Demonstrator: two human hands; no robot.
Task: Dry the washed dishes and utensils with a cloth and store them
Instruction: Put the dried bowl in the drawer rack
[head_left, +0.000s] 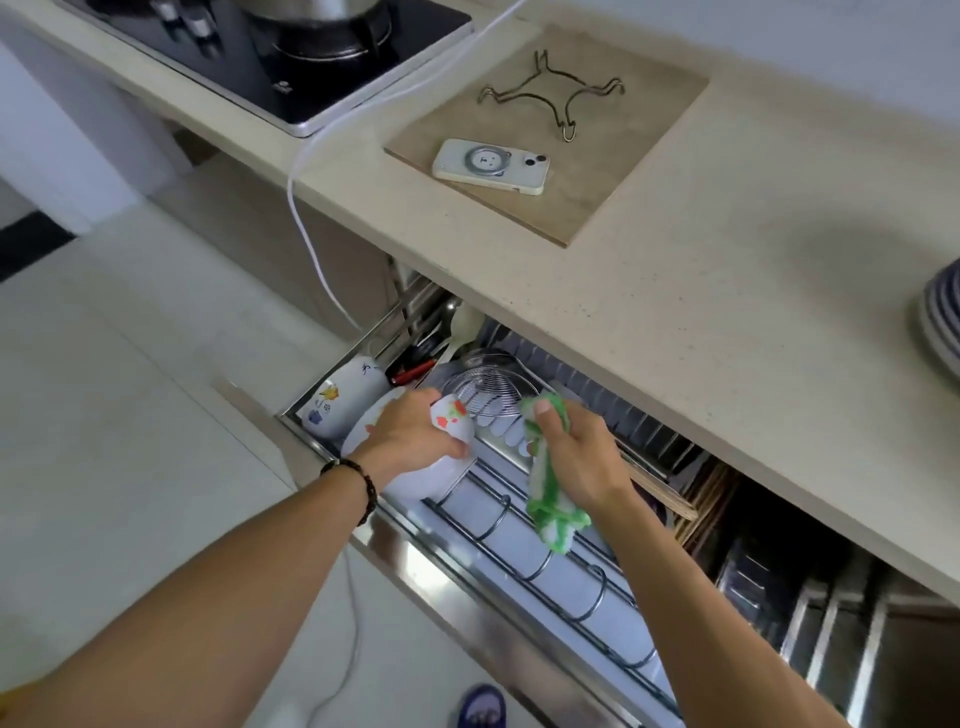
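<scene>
At frame centre, your left hand grips the white floral-printed ceramic bowl over the pull-out steel drawer rack; seat it gently while your right hand clutches the green-and-white cloth.

Both forearms are bare from the near edge of the view up to the hands, with no sleeves showing. The left hand has a dark beaded bracelet round its wrist, its beads small and rounded; the right hand wears nothing at wrist or fingers. At the near edge a blue slipper shows on one foot.
</scene>
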